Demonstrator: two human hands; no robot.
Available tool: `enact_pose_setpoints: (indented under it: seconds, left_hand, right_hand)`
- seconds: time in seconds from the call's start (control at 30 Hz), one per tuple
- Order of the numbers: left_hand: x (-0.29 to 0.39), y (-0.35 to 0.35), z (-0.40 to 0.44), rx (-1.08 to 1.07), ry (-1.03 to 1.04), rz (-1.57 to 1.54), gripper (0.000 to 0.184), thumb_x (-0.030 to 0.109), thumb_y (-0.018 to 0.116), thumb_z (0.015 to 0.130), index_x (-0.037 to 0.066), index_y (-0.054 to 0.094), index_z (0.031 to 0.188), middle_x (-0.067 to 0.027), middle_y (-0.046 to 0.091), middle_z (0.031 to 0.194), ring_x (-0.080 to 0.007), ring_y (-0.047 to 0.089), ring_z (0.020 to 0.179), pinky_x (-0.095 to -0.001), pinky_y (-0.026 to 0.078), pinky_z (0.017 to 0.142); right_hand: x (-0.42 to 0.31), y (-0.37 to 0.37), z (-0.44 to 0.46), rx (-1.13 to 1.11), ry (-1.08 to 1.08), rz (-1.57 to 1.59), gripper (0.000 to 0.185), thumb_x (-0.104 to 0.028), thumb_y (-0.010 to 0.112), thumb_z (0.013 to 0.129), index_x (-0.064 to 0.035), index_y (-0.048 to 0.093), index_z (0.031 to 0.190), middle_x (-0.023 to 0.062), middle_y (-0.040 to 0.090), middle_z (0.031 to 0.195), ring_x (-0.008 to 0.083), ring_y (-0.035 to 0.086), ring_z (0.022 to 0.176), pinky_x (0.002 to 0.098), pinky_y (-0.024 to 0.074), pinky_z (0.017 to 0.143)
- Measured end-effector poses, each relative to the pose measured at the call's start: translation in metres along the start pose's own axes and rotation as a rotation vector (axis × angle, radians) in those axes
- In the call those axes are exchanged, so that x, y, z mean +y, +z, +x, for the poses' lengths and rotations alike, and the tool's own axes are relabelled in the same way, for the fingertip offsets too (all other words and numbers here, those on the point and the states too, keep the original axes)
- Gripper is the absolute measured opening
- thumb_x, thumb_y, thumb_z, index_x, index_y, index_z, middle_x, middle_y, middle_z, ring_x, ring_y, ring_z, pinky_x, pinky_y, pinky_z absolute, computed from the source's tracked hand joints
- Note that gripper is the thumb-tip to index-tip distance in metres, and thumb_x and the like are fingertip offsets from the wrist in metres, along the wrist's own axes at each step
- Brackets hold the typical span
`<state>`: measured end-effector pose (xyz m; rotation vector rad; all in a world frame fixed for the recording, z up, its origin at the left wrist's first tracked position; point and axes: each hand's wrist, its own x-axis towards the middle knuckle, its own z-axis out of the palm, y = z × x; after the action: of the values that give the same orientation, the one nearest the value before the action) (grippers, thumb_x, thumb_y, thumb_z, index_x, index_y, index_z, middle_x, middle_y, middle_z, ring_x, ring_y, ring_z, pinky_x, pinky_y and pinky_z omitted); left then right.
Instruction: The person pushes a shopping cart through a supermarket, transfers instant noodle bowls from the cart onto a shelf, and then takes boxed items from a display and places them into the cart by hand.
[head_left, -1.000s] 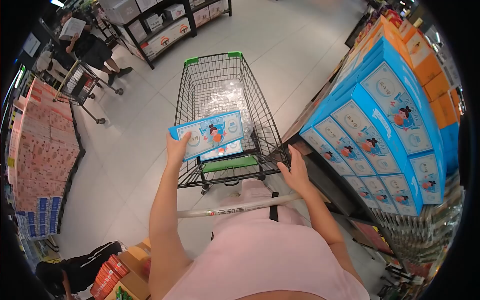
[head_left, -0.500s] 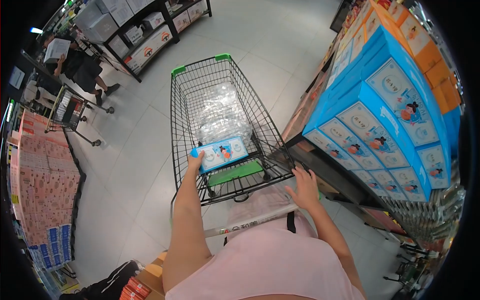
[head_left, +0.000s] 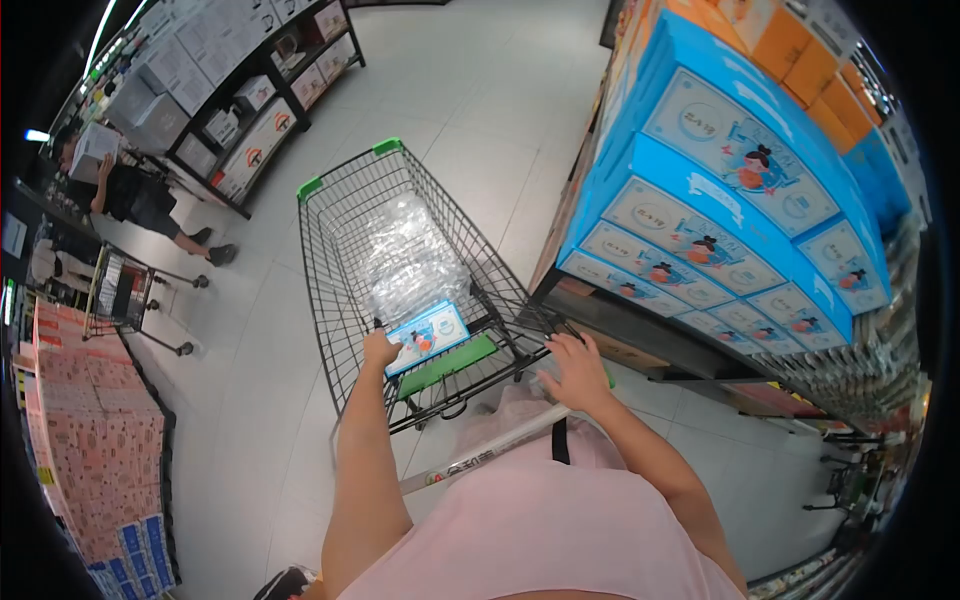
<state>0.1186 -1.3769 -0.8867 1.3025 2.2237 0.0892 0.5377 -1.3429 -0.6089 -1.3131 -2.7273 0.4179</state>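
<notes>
A black wire shopping cart (head_left: 320, 290) with green corner caps stands in front of me. Inside it lies a shiny clear plastic-wrapped bundle (head_left: 410, 250), and right behind that a light-blue box (head_left: 430, 335) with a cartoon figure. My left hand (head_left: 381, 350) reaches into the cart and grips the left end of this box. Beside the cart's rear right corner is my right hand (head_left: 575, 372), its fingers spread and slightly bent, holding nothing. The cart's handle bar (head_left: 490, 450) runs across in front of my body.
Stacked blue boxes (head_left: 700, 230) stand close on the right, with orange boxes (head_left: 785, 50) behind. Pink boxes (head_left: 95, 430) are piled at the left. A person (head_left: 140, 195) holding a white box is near another cart (head_left: 120, 290). A shelf (head_left: 240, 150) stands at the upper left.
My left hand has lowered the blue box into the cart, behind the clear bundle. The view has turned; the cart sits further left and the blue stack appears closer.
</notes>
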Motion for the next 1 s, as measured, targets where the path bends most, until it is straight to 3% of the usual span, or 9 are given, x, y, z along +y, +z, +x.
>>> enact_pose_setpoints:
  seconds: [0.2,0.33,0.4,0.5,0.53,0.73,1.0]
  left_hand:
    - [0.062,-0.008,0.019,0.104,0.093,-0.147,0.072,0.042,0.076,0.071,-0.005,0.056,0.122,-0.0259,0.063,0.114,-0.0387,0.06,0.108,-0.0436,0.049,0.092]
    - [0.096,-0.027,0.019,-0.036,0.043,-0.183,0.072,0.044,0.069,0.08,-0.003,0.051,0.13,-0.0266,0.057,0.126,-0.0389,0.054,0.119,-0.0424,0.045,0.1]
    - [0.093,-0.01,0.037,0.004,0.017,-0.205,0.066,0.044,0.068,0.079,0.0,0.055,0.127,-0.0254,0.06,0.122,-0.0391,0.056,0.115,-0.0456,0.046,0.096]
    - [0.081,0.025,0.07,-0.031,0.006,-0.168,0.059,0.044,0.064,0.082,0.003,0.058,0.124,-0.0229,0.061,0.121,-0.0387,0.057,0.114,-0.0494,0.047,0.094]
    - [0.08,0.031,0.079,-0.058,0.007,-0.147,0.057,0.045,0.062,0.083,0.003,0.059,0.123,-0.022,0.061,0.121,-0.0384,0.057,0.114,-0.0505,0.047,0.094]
    - [0.084,0.069,0.112,-0.291,-0.091,-0.119,0.059,0.05,0.051,0.089,0.005,0.055,0.128,-0.0168,0.054,0.134,-0.0335,0.046,0.128,-0.059,0.033,0.105]
    - [0.058,0.12,0.131,-0.32,-0.071,-0.028,0.065,0.057,0.038,0.092,0.006,0.052,0.131,-0.0135,0.05,0.139,-0.0296,0.038,0.135,-0.0671,0.018,0.108]
  right_hand:
    - [0.002,0.0,-0.005,-0.024,-0.033,0.019,0.056,-0.039,0.064,0.081,-0.0011,0.054,0.123,0.0179,0.052,0.131,0.0288,0.046,0.127,0.0524,0.0216,0.112]
    - [-0.008,-0.004,-0.013,-0.009,0.124,-0.114,0.061,-0.034,0.065,0.079,0.0002,0.05,0.128,0.0198,0.046,0.138,0.0312,0.044,0.128,0.0558,0.0207,0.111]
    - [-0.017,0.003,-0.017,0.093,0.194,-0.153,0.068,-0.032,0.066,0.078,0.0007,0.045,0.133,0.0205,0.041,0.141,0.0328,0.043,0.129,0.0571,0.02,0.11]
    - [-0.019,-0.001,-0.013,0.09,0.387,-0.215,0.079,-0.033,0.069,0.074,0.0014,0.038,0.138,0.0218,0.037,0.143,0.0348,0.042,0.127,0.053,0.0249,0.108]
    - [-0.011,0.008,-0.014,-0.042,0.472,-0.098,0.086,-0.035,0.071,0.071,0.002,0.034,0.14,0.0214,0.042,0.136,0.035,0.045,0.122,0.0481,0.0326,0.103]
    - [-0.015,0.0,-0.01,-0.087,0.47,-0.082,0.086,-0.031,0.07,0.069,0.0026,0.035,0.14,0.0189,0.049,0.121,0.0344,0.05,0.113,0.044,0.0404,0.093]
    - [-0.016,-0.003,-0.002,-0.025,0.411,-0.08,0.085,-0.025,0.072,0.062,0.0025,0.04,0.136,0.0207,0.051,0.117,0.0384,0.054,0.101,0.0458,0.0451,0.083]
